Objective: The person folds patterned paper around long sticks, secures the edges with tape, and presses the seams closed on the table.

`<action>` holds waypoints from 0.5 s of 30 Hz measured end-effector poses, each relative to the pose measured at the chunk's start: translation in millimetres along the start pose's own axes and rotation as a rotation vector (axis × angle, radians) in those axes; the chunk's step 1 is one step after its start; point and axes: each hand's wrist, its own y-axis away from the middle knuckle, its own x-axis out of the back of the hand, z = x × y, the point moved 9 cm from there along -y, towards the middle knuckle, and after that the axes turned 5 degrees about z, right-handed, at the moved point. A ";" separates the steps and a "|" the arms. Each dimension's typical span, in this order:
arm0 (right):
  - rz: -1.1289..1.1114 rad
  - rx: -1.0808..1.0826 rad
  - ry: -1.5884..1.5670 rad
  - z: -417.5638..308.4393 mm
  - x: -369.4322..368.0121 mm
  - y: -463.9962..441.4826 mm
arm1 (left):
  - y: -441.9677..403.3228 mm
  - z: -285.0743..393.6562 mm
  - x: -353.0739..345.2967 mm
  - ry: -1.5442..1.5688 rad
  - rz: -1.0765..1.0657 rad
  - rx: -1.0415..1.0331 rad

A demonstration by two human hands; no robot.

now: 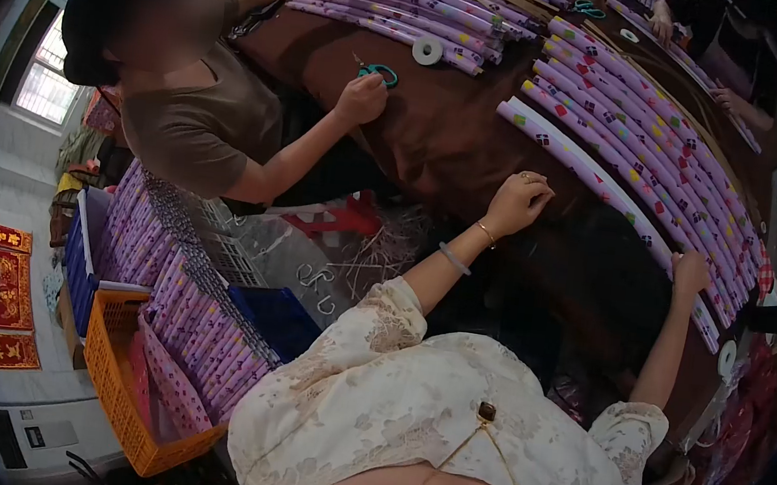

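Note:
My left hand [519,205] is over the brown table cover, its fingers drawn together in a pinch. Whatever it may hold is too small to make out. My right hand [690,273] is closed at the near edge of a purple patterned roll [603,185], toward its right end. This roll has a pale strip along part of its length and lies nearest to me. Beyond it, several similar purple rolls [651,128] with coloured shapes lie side by side.
At left, a co-worker's hand [363,98] holds teal scissors [378,74] by more rolls [403,12]. White tape rolls [426,51] [727,358] lie on the brown cover [427,142]. Another person's hand [742,107] is far right. An orange basket [113,384] stands lower left, beside stacked purple rolls.

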 end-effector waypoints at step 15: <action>-0.081 -0.091 0.006 -1.9 10.9 8.6 | -7.0 -2.9 -9.8 -0.011 -0.155 0.062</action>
